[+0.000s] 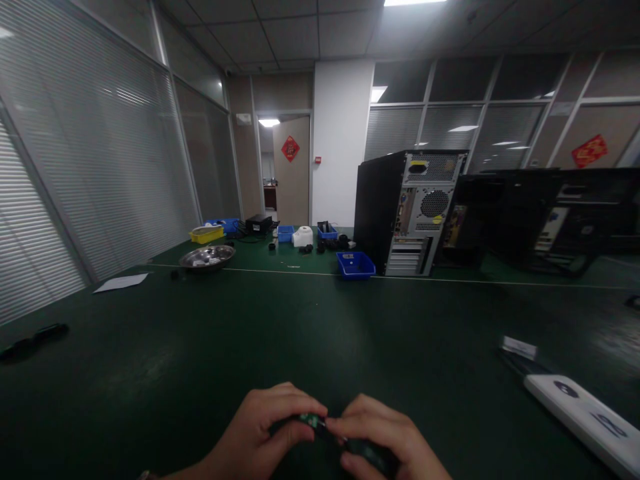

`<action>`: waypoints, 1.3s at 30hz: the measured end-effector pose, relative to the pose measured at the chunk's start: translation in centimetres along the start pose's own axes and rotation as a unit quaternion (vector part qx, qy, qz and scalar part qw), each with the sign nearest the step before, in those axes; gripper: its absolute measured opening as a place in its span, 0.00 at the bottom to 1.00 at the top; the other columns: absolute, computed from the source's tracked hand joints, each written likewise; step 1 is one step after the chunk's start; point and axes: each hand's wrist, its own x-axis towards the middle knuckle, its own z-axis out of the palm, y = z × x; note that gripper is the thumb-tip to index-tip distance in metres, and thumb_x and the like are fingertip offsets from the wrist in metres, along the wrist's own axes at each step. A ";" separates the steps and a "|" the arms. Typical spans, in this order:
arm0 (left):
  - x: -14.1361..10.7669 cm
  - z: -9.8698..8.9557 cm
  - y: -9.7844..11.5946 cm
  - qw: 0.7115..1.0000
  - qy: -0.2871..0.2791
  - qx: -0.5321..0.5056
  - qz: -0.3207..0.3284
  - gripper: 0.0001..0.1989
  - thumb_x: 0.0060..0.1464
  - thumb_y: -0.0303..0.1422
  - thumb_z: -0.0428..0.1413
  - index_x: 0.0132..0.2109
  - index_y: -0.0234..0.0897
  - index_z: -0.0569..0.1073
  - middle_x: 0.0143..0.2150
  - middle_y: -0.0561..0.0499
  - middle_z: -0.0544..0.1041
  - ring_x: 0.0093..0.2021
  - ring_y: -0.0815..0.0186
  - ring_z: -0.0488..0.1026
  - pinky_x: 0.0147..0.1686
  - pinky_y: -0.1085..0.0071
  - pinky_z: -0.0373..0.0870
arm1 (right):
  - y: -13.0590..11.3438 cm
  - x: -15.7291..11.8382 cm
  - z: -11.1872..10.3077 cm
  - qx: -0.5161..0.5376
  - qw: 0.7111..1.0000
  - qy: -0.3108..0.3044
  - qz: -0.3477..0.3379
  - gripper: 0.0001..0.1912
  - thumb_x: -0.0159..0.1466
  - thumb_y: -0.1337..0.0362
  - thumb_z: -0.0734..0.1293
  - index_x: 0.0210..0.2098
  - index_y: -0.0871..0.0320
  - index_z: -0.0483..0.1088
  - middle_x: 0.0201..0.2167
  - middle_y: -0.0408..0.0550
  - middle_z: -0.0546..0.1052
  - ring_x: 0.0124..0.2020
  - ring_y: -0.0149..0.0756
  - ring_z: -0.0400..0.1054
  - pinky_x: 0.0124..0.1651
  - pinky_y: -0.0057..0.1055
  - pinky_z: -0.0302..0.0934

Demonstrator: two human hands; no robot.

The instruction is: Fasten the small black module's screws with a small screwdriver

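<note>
At the bottom centre my left hand is closed, thumb and fingers pinching a small green circuit board. My right hand is curled beside it, its fingers closed on a dark, slim object whose kind I cannot make out. The right fingertips are against or very near the board's right end, where a small shiny metal bit shows. Both hands are a little above the green tabletop. Much of what they hold is hidden by the fingers.
A white device lies at the right. A blue tray stands before a black computer tower. Further left are a metal bowl, a yellow tray and a paper sheet. A dark object lies at the left edge.
</note>
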 end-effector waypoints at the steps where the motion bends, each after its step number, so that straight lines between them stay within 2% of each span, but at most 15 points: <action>1: 0.0 0.0 0.0 1.000 0.001 -0.001 -0.006 0.10 0.60 0.31 0.56 0.47 0.42 0.79 0.39 0.47 0.83 0.40 0.61 0.77 0.40 0.71 0.68 | 0.0 0.0 0.0 0.002 1.000 0.002 -0.002 0.12 0.65 0.63 0.66 0.46 0.56 0.76 0.36 0.56 0.78 0.38 0.42 0.74 0.39 0.34 0.66; 8: 0.1 0.3 0.2 0.998 0.016 -0.034 -0.041 0.11 0.58 0.37 0.57 0.45 0.42 0.80 0.36 0.48 0.82 0.35 0.62 0.76 0.37 0.72 0.68 | 0.5 0.1 0.1 0.035 0.999 0.023 -0.033 0.14 0.66 0.59 0.66 0.50 0.52 0.74 0.36 0.53 0.78 0.37 0.40 0.74 0.39 0.33 0.66; 12: -0.1 0.4 -0.2 0.998 0.019 -0.045 -0.049 0.12 0.58 0.39 0.57 0.45 0.43 0.80 0.36 0.48 0.81 0.37 0.61 0.76 0.38 0.71 0.68 | 0.3 -0.1 0.0 0.030 0.999 0.024 -0.028 0.14 0.65 0.63 0.67 0.51 0.51 0.74 0.36 0.53 0.78 0.37 0.40 0.74 0.39 0.33 0.67; 15: -0.1 0.3 -0.2 0.998 0.011 -0.037 -0.057 0.14 0.61 0.42 0.52 0.45 0.41 0.79 0.37 0.47 0.80 0.38 0.61 0.76 0.39 0.69 0.67 | 0.2 -0.2 -0.1 0.017 0.999 0.033 -0.005 0.16 0.64 0.69 0.67 0.50 0.50 0.74 0.37 0.52 0.77 0.38 0.40 0.74 0.39 0.33 0.66; 17: 0.0 0.2 0.3 0.998 -0.023 -0.018 -0.050 0.18 0.64 0.43 0.48 0.42 0.39 0.79 0.35 0.46 0.79 0.37 0.61 0.75 0.39 0.69 0.67 | 0.1 -0.2 -0.3 0.007 0.999 0.050 0.014 0.17 0.63 0.71 0.67 0.49 0.50 0.74 0.37 0.51 0.77 0.39 0.40 0.74 0.41 0.34 0.66; 20: 0.3 0.1 1.1 0.992 -0.119 0.037 0.005 0.21 0.65 0.42 0.44 0.40 0.40 0.80 0.34 0.45 0.79 0.39 0.60 0.73 0.42 0.67 0.66 | 0.1 -0.2 -0.6 -0.002 0.995 0.079 0.052 0.15 0.64 0.71 0.66 0.49 0.51 0.74 0.38 0.50 0.77 0.40 0.40 0.73 0.43 0.34 0.65; 21: 0.3 0.2 1.2 0.986 -0.152 0.064 0.029 0.20 0.65 0.42 0.45 0.41 0.41 0.80 0.37 0.44 0.79 0.41 0.59 0.73 0.44 0.66 0.66 | 0.1 -0.3 -0.6 -0.004 0.994 0.087 0.063 0.15 0.64 0.71 0.66 0.48 0.51 0.75 0.38 0.50 0.77 0.40 0.40 0.73 0.43 0.34 0.65; 22: 0.4 0.3 1.2 0.980 -0.168 0.097 0.039 0.19 0.65 0.42 0.45 0.43 0.42 0.79 0.39 0.43 0.78 0.43 0.57 0.71 0.44 0.66 0.66 | 0.1 -0.3 -0.6 -0.004 0.993 0.090 0.072 0.14 0.64 0.70 0.66 0.48 0.52 0.75 0.38 0.50 0.77 0.41 0.40 0.73 0.43 0.34 0.65; 25: 0.4 0.8 0.8 0.966 -0.194 0.134 0.109 0.23 0.63 0.48 0.43 0.43 0.45 0.80 0.35 0.44 0.75 0.37 0.57 0.70 0.36 0.67 0.67 | 0.0 -0.2 -0.5 -0.001 0.993 0.088 0.073 0.14 0.64 0.69 0.66 0.48 0.52 0.75 0.39 0.50 0.77 0.41 0.41 0.73 0.43 0.34 0.65; 27: 0.4 0.9 0.9 0.963 -0.202 0.145 0.106 0.20 0.62 0.47 0.47 0.44 0.45 0.80 0.37 0.44 0.75 0.39 0.56 0.70 0.39 0.66 0.67 | -0.3 -0.2 -0.4 0.004 0.994 0.083 0.067 0.13 0.64 0.69 0.66 0.48 0.54 0.75 0.39 0.50 0.77 0.41 0.40 0.72 0.43 0.35 0.65; 28: 0.3 0.9 1.3 0.963 -0.206 0.154 0.078 0.16 0.62 0.43 0.49 0.46 0.45 0.79 0.40 0.43 0.75 0.42 0.56 0.70 0.41 0.65 0.66 | -0.4 -0.1 -0.4 0.005 0.994 0.080 0.069 0.13 0.64 0.69 0.66 0.47 0.54 0.75 0.39 0.51 0.77 0.41 0.40 0.72 0.43 0.35 0.65; 30: 0.2 0.8 2.3 0.967 -0.196 0.163 0.028 0.13 0.62 0.37 0.52 0.49 0.42 0.77 0.45 0.41 0.75 0.46 0.55 0.70 0.45 0.65 0.65 | -0.8 0.1 -0.4 0.002 0.994 0.071 0.081 0.11 0.64 0.69 0.66 0.46 0.56 0.75 0.38 0.51 0.77 0.40 0.40 0.72 0.43 0.35 0.65; 34: 0.0 0.4 3.0 0.981 -0.141 0.133 0.032 0.11 0.63 0.36 0.50 0.46 0.38 0.74 0.42 0.42 0.75 0.43 0.57 0.70 0.44 0.65 0.65 | -1.5 0.3 -0.7 -0.017 0.994 0.046 0.101 0.09 0.64 0.69 0.65 0.43 0.57 0.74 0.39 0.50 0.76 0.42 0.40 0.71 0.45 0.34 0.63; 36: -0.2 0.4 2.0 0.981 -0.117 0.151 0.034 0.12 0.61 0.42 0.51 0.40 0.38 0.71 0.38 0.45 0.75 0.38 0.58 0.70 0.41 0.64 0.64 | -1.7 0.3 -0.8 -0.039 0.992 0.024 0.121 0.08 0.63 0.71 0.65 0.41 0.57 0.73 0.39 0.49 0.76 0.42 0.40 0.71 0.45 0.33 0.63; 39: -0.5 1.1 -0.3 0.965 -0.116 0.232 0.040 0.20 0.51 0.52 0.57 0.34 0.39 0.68 0.33 0.48 0.73 0.32 0.59 0.66 0.35 0.65 0.63 | -1.9 0.1 -0.7 -0.086 0.981 -0.029 0.171 0.11 0.58 0.73 0.68 0.41 0.57 0.70 0.36 0.46 0.76 0.35 0.38 0.71 0.37 0.29 0.63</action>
